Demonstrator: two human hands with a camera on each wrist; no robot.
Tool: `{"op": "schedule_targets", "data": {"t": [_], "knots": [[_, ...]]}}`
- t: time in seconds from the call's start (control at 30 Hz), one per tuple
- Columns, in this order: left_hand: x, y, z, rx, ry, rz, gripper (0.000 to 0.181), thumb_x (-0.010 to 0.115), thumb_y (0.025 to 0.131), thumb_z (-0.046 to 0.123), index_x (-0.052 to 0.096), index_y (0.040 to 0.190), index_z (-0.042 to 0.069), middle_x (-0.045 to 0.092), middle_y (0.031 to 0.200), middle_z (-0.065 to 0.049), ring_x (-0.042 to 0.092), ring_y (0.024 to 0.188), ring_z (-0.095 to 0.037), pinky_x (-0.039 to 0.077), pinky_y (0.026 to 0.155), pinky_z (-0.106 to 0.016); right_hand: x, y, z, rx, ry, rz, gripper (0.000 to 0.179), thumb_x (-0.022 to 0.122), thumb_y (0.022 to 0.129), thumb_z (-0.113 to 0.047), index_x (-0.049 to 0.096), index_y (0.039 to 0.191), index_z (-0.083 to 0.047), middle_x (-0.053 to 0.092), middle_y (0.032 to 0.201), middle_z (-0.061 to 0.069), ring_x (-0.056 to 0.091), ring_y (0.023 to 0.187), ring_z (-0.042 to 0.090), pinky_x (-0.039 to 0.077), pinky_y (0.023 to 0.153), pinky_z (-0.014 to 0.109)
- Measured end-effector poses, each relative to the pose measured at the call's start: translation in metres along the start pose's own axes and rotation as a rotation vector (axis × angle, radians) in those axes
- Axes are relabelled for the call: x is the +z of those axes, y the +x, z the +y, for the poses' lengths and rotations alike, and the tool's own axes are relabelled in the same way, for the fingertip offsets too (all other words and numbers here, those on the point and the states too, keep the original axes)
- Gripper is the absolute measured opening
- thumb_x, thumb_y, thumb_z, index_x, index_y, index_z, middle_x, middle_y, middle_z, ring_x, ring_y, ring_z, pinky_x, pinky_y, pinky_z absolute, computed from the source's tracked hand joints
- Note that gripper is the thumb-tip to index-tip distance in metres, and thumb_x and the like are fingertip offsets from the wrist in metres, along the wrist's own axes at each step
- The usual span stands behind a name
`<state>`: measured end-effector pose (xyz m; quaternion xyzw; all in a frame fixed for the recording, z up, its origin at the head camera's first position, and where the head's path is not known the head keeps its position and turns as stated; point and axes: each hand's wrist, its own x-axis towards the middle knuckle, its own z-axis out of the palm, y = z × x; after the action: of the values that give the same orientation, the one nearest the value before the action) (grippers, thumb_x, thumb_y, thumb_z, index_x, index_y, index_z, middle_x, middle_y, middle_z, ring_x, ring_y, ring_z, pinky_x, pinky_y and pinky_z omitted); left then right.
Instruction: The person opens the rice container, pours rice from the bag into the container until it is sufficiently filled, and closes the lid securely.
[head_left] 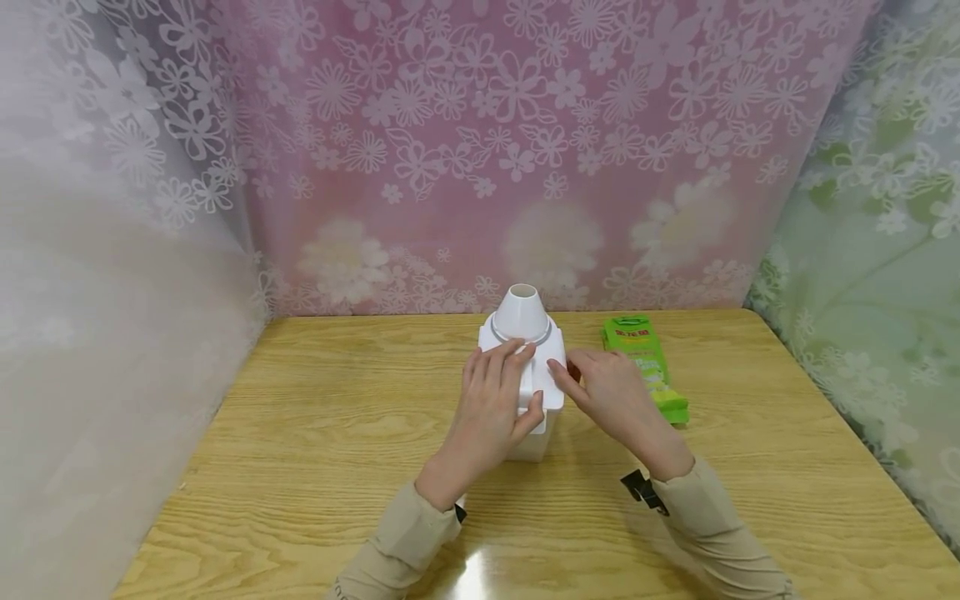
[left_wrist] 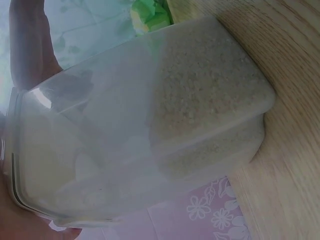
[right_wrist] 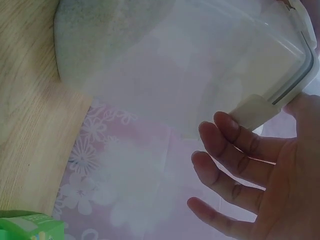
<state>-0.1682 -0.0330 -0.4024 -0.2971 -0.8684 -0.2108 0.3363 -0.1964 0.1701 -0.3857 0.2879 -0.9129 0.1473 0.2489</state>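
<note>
A translucent rice container (head_left: pixel 531 448) stands upright on the wooden table, with white rice (left_wrist: pixel 205 85) filling roughly its lower half. Its white lid (head_left: pixel 552 385) carries a cone-shaped spout (head_left: pixel 522 315) at the far end. Across the lid top rests my left hand (head_left: pixel 486 408), fingers extended and thumb over the near edge. At the lid's right edge, my right hand (head_left: pixel 615 396) has its thumb on the lid. In the right wrist view, its bent forefinger touches a white side latch (right_wrist: pixel 254 111), while the other fingers stay loose in the air.
A green printed bag (head_left: pixel 633 340) lies on the table (head_left: pixel 337 417), just right of and behind my right hand. Floral curtains (head_left: pixel 450 150) hang along the back and both sides of the table.
</note>
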Motion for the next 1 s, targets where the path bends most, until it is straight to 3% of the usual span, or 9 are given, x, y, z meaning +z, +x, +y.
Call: {"op": "schedule_targets", "data": {"t": [0.13,0.27,0.37,0.5,0.77,1.0], "knots": [[0.0,0.0,0.0,0.01,0.008,0.006,0.051,0.053,0.095,0.03,0.052,0.139,0.002,0.054,0.138,-0.015,0.054,0.121,-0.031,0.04,0.109,-0.057,-0.001,0.0,0.001,0.028,-0.017,0.007,0.039,0.062,0.1,-0.041,0.061,0.073,-0.013,0.051,0.058,-0.006,0.038,0.047,0.006,0.035,0.048,0.025],[-0.002,0.0,0.0,0.011,0.008,0.001,0.052,0.053,0.095,0.029,0.052,0.14,0.002,0.053,0.139,-0.015,0.054,0.122,-0.032,0.039,0.109,-0.057,-0.001,0.001,0.004,0.056,-0.052,0.046,0.058,0.052,0.1,-0.057,0.07,0.094,-0.003,0.068,0.079,0.008,0.055,0.055,0.019,0.047,0.051,0.031],[-0.002,0.0,0.0,0.013,0.011,-0.002,0.052,0.054,0.096,0.029,0.051,0.14,0.002,0.053,0.14,-0.015,0.053,0.122,-0.032,0.039,0.109,-0.057,0.0,0.004,0.008,0.058,-0.057,0.068,0.072,0.044,0.1,-0.063,0.067,0.117,0.004,0.069,0.103,0.019,0.066,0.077,0.033,0.057,0.066,0.043],[-0.001,0.001,-0.001,0.015,0.012,-0.004,0.053,0.054,0.095,0.029,0.051,0.14,0.002,0.052,0.14,-0.015,0.053,0.123,-0.031,0.039,0.109,-0.057,0.004,0.011,0.017,0.032,-0.017,0.059,0.072,0.048,0.101,-0.057,0.055,0.139,0.003,0.064,0.122,0.025,0.063,0.108,0.043,0.053,0.092,0.055],[-0.002,0.002,-0.001,0.017,0.017,-0.003,0.053,0.055,0.095,0.028,0.051,0.141,0.002,0.052,0.14,-0.015,0.053,0.123,-0.031,0.039,0.109,-0.058,0.004,0.038,0.033,-0.021,0.139,-0.088,0.071,0.069,0.096,-0.036,0.04,0.154,-0.007,0.055,0.143,0.022,0.051,0.131,0.044,0.04,0.108,0.062],[-0.001,0.001,-0.002,0.021,0.013,-0.008,0.054,0.053,0.096,0.029,0.05,0.143,0.002,0.052,0.14,-0.016,0.053,0.123,-0.031,0.039,0.109,-0.059,0.004,0.048,0.036,0.079,0.28,-0.275,0.07,0.061,0.102,-0.039,0.034,0.157,-0.007,0.041,0.157,0.019,0.038,0.144,0.041,0.032,0.115,0.061]]}}
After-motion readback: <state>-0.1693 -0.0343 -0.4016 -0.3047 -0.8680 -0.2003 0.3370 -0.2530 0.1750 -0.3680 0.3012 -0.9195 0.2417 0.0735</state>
